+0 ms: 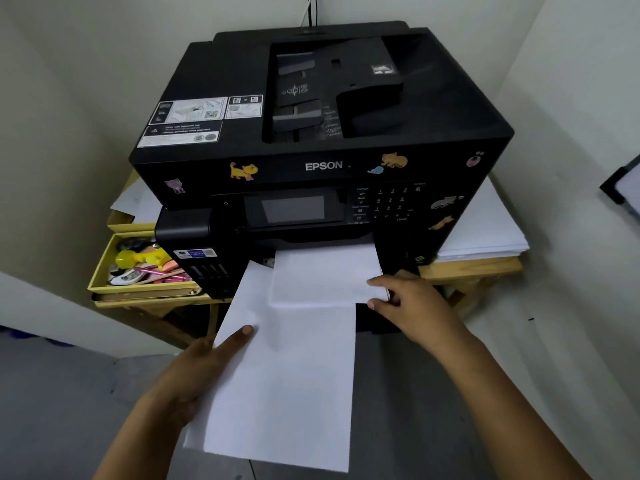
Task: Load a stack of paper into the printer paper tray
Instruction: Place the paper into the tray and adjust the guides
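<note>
A black Epson printer (322, 133) with cat stickers stands on a wooden table. In front of it I hold a white stack of paper (287, 382), its far end near the printer's lower front opening. My left hand (197, 368) grips the stack's left edge, thumb on top. More white paper (325, 275) lies in the pulled-out tray (372, 318), whose dark front edge shows on the right. My right hand (412, 303) pinches that paper's near right corner at the tray's edge.
A yellow open drawer (100, 271) with pens and small items sticks out left of the printer. Another pile of white sheets (485, 233) lies on the wooden table (474, 268) to the right. Walls close in on both sides; grey floor lies below.
</note>
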